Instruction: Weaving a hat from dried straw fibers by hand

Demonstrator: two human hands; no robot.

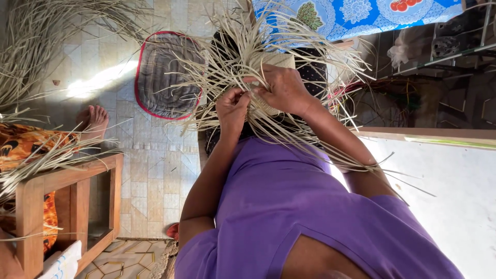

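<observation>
From my remote seat the view came out turned, and the largest thing in it was the tiled floor point(155, 170), which carried everything else: loose pale straw point(36, 46) lay heaped at one edge, probably kept within reach as stock, and a grey quilted mat with a red border point(163, 75) sat flat near the middle, seemingly a seat or kneeling pad. A wooden bench point(72, 201) stood at the side with more strands draped over it, and beside it another person's bare foot point(93, 119) rested on the tiles under orange patterned cloth point(20, 147). A blue flowered cloth point(356, 13) hung at the far edge. Closer in, the half-woven straw piece point(268, 77) was held up in front of the purple-shirted body, above the lap, its unwoven ends fanning out freely so they stayed untangled. The right hand point(284, 90) lay over the woven part, fingers pressed against it to keep the plaiting tight, while the left hand point(232, 106) pinched a single strand between thumb and fingertips, just beside the other hand, where the weave's edge was.
</observation>
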